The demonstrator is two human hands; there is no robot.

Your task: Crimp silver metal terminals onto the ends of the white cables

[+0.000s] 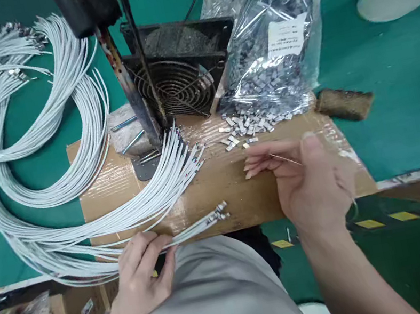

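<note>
My left hand [143,271] is closed on a small bunch of white cables [190,229] near their metal-tipped ends, at the front edge of the cardboard sheet [232,191]. More white cables [165,178] fan across the cardboard toward a black press [127,79]. My right hand [303,178] hovers palm up over the cardboard, its thumb and fingers pinching a thin wire-like piece I cannot make out. Just beyond its fingertips lies a scatter of small grey metal clips [247,126].
A clear plastic bag [273,54] full of grey clips lies open at the back right. A black fan [176,84] stands behind the press. Big loops of white cable [24,119] cover the green table at the left. A brown brush [345,103] lies right of the cardboard.
</note>
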